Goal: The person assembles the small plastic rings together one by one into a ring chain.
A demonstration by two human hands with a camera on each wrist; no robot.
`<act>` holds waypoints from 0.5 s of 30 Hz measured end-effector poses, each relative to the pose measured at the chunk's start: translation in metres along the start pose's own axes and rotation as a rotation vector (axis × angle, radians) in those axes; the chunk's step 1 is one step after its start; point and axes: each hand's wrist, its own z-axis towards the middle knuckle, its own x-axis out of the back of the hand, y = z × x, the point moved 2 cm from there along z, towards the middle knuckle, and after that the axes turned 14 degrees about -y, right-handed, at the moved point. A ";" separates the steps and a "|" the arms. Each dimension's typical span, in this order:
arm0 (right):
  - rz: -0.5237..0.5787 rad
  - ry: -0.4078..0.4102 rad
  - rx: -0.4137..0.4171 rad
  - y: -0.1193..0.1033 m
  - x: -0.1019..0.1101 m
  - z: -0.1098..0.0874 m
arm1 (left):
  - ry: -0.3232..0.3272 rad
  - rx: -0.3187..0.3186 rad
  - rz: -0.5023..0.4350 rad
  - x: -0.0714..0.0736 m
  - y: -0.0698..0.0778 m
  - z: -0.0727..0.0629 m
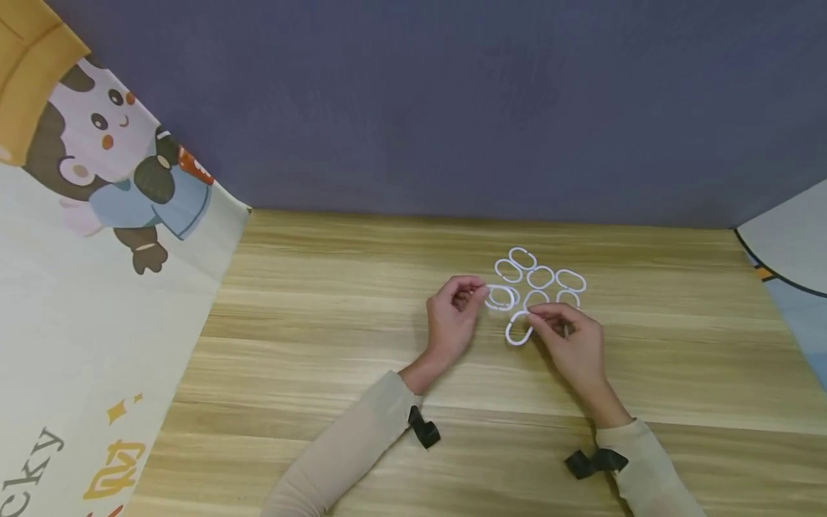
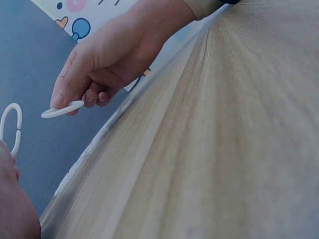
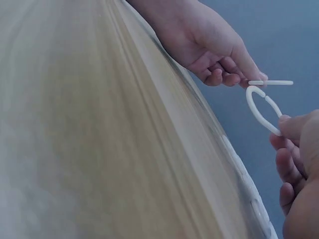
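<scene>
My left hand (image 1: 451, 316) pinches a white oval plastic ring (image 3: 271, 82) between thumb and fingertips. A white oval ring (image 1: 507, 332) with a small gap in its side is pinched in my right hand (image 1: 575, 348). Both held rings are above the table, close to each other; in the right wrist view their ends almost meet, and I cannot tell whether they touch. Several similar loose rings (image 1: 540, 266) lie grouped on the table just beyond my hands. In the head view, the left hand's ring overlaps at least one of these, and my right fingers partly cover others.
The wood-grain tabletop (image 1: 310, 323) runs back to a dark blue-grey panel (image 1: 452, 108). Along the left side is a white surface with a cartoon figure (image 1: 129, 158) and lettering. Black straps (image 1: 423, 428) hang at both sleeve cuffs.
</scene>
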 end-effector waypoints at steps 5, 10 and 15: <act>0.048 -0.039 0.034 -0.002 -0.002 0.000 | 0.009 -0.067 0.017 -0.002 -0.001 0.001; 0.100 -0.065 -0.051 -0.005 -0.003 -0.001 | -0.002 -0.074 0.018 -0.004 -0.001 0.002; 0.130 -0.063 -0.231 -0.009 0.000 -0.002 | -0.024 -0.065 0.017 -0.006 -0.001 0.002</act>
